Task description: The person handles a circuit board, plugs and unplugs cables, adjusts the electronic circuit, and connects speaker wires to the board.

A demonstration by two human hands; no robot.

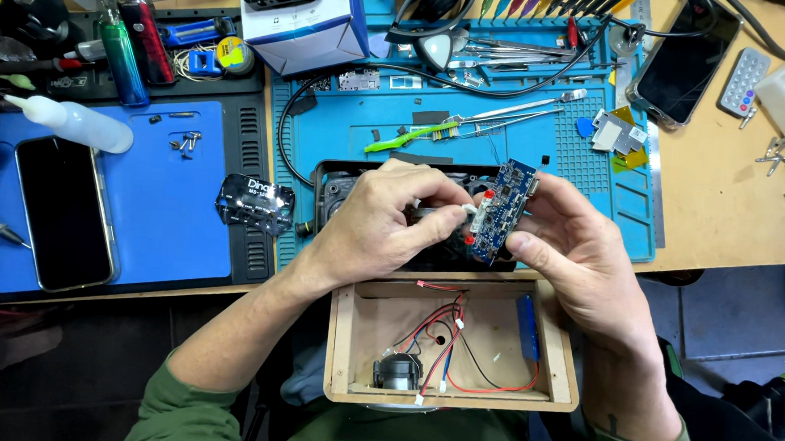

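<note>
An open wooden box is sitting just below both hands, resting against the person's lap. Inside it, a small round grey speaker part is lying in the lower left corner, a tangle of red and black wires is running across the middle, and a blue battery pack is standing along the right wall, directly under the right wrist.

The blue circuit board is being held up between the two hands, above the box. Its long axis is running steeply, slightly tilted: the top end is leaning up and to the right, the bottom end is pointing down toward the box. Its component face is turning toward the left hand.

The right hand is gripping the board, thumb pressing near the lower edge and fingers curling behind the upper part. The left hand is closed in a pinch on a small white connector touching the board's left edge.

Behind the hands, a black device casing is lying on a blue work mat. Beyond that, tweezers and a green pry tool are lying. Well to the left of the left hand, a dark smartphone is resting on another blue mat, with a white squeeze bottle just above it.
</note>
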